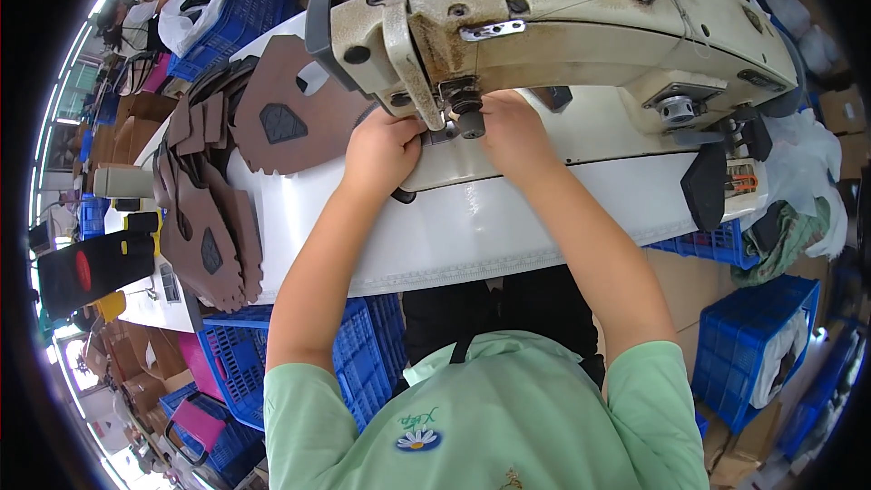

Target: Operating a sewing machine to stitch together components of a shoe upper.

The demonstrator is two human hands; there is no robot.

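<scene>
The left hand (381, 150) lies curled, knuckles up, on the white counter (472, 227), and its fingers are pressed down on a small dark piece (404, 194) that peeks out just under the hand. The right hand (513, 132) is close beside it, fingers tucked in under the head of the old cream sewing machine (544, 18), so I cannot tell if they pinch anything or just push. Both hands sit right by the dark round needle part (467, 113), almost touching it. That is the risky bit: if the needle goes down while a fingertip is under it, it could get poked. The piece is mostly hidden, so if the hands push unevenly, it could turn and the stitches could go crooked. Farther left on the counter lies a pile of brown cut pieces with dark patches (272, 118), and more hang over the edge (204, 236). A bump from the left elbow could knock those down into the blue crates (363, 354) below. A green and white heap of cloth (789, 227) lies far off to the right.
</scene>
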